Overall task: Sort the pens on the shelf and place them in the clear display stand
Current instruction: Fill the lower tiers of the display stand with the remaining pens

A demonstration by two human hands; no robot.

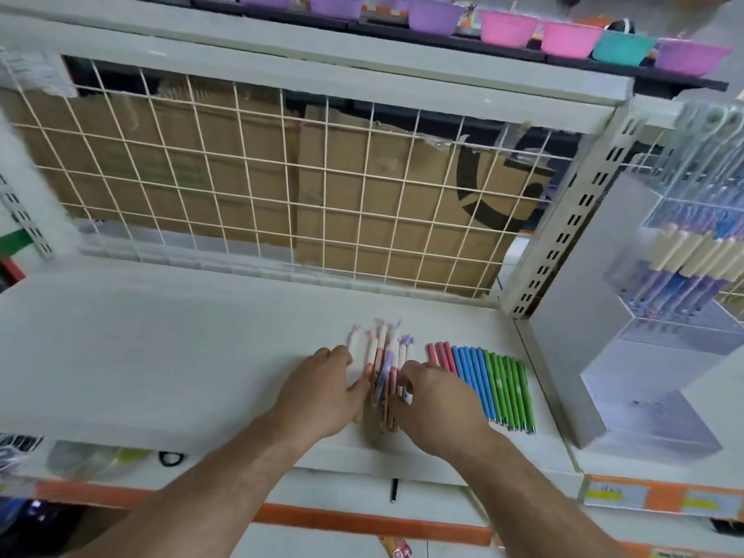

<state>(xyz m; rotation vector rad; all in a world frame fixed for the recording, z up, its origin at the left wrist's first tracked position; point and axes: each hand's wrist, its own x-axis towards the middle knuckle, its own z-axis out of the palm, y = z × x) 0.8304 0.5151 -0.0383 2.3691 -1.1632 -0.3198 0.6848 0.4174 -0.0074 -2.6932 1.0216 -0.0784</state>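
shelf (161,356) | loose pens (382,356) bunched mid-shelf, pale caps toward the wire back | left hand (322,390) presses the bunch's left side, fingers fairly straight | right hand (437,410) curls its fingers around the bunch's right side | sorted row (489,382) of red, blue and green pens just right of it | clear display stand (680,328) at far right

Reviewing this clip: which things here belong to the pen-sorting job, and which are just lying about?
Job: loose pens, bunched between left hand and right hand; sorted pink, blue and green row; clear display stand; shelf.
Lying about: coloured bowls above; cardboard at the back.
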